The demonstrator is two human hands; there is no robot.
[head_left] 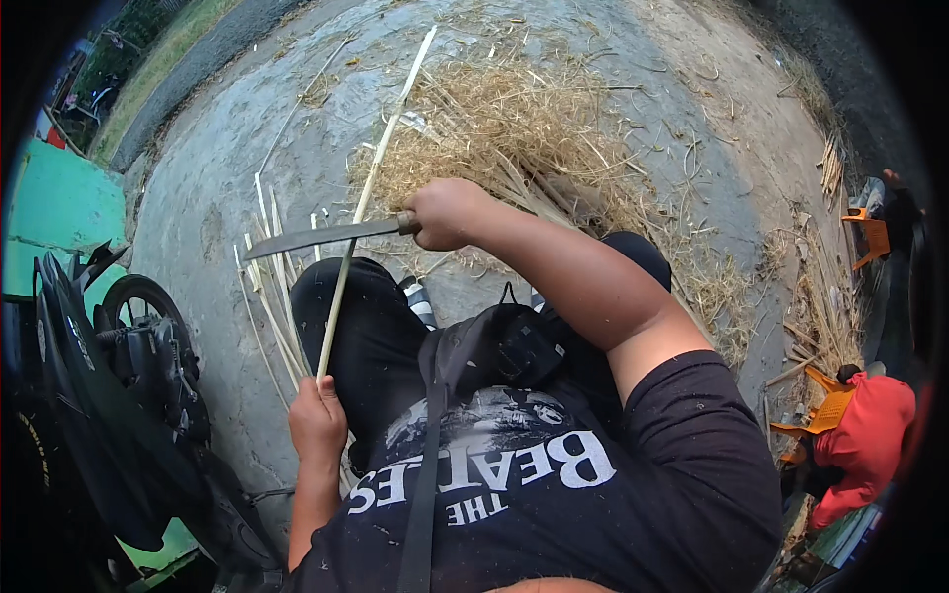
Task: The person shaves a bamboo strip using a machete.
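Observation:
My left hand point(318, 415) is closed around the lower end of a long, pale split bamboo strip point(388, 133), beside my left thigh. The strip slants up and away, its far end over the ground by the shavings. In front of my body, my right hand point(450, 212) grips the handle of a long machete point(311, 238). Its dark blade points left and crosses the strip partway along; whether the edge touches it I cannot tell. Several thin bamboo strips point(277, 282) lie left of my left knee. Beyond my knees spreads a heap of curly bamboo shavings point(504, 119).
A black motorcycle point(148, 331) stands close on my left, near a green panel point(64, 203). At right sits a person in red point(865, 430) on an orange chair point(828, 405); another orange chair point(868, 237) is farther off. Bamboo scraps point(825, 306) litter the concrete there.

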